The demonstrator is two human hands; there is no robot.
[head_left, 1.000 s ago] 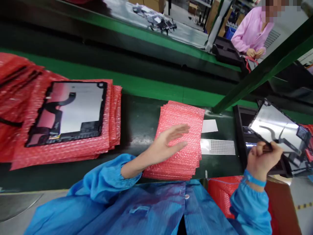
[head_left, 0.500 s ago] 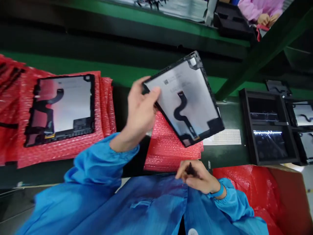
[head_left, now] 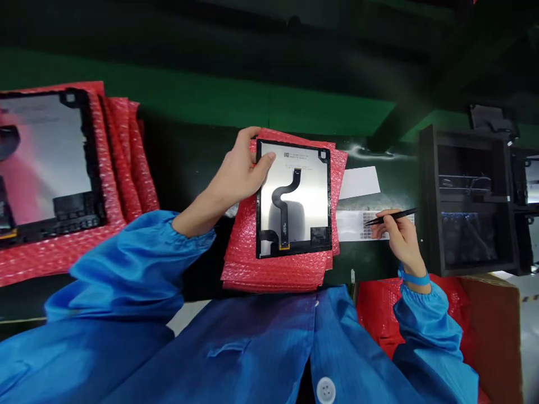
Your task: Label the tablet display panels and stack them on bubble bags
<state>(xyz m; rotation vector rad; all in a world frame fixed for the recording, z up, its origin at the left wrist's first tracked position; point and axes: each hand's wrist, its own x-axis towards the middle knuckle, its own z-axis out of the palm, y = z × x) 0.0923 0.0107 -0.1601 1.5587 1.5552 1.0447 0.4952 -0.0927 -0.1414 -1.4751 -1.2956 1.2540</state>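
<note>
Gripping the upper left edge of a display panel (head_left: 311, 191) with the left hand (head_left: 242, 171); laying the thumb over the silver back and hiding the fingers behind the rim. Pinching a slim black tool (head_left: 400, 214), seemingly tweezers, in the right hand (head_left: 400, 235); pointing its tip left, over the gridded part of a white sheet (head_left: 347, 224). Not showing clearly, from this view, any contact between tip and sheet. Probably calling for a light pinch and a low, slanting tip, working on one small cell at a time. Likely calling also for steadiness in the left hand, bearing on the rim and sparing the dark ribbon cable (head_left: 284, 219). Placing the panel squarely above a stack of pink bubble-wrap sleeves (head_left: 273, 275), just left of the white sheet; showing sleeves past its edges. Lying beyond the sheet: a blank white paper (head_left: 360, 182). Standing farther right: a black tray (head_left: 427, 224), parting into two compartments and holding glossy, reflective contents in both, too dark for naming. Standing below the tray: a brown cardboard box (head_left: 497, 331), with red bubble wrap (head_left: 379, 314) bunching at its left; not revealing its inside. Resting at far left: a second panel (head_left: 42, 146), on another pink stack (head_left: 135, 168).
</note>
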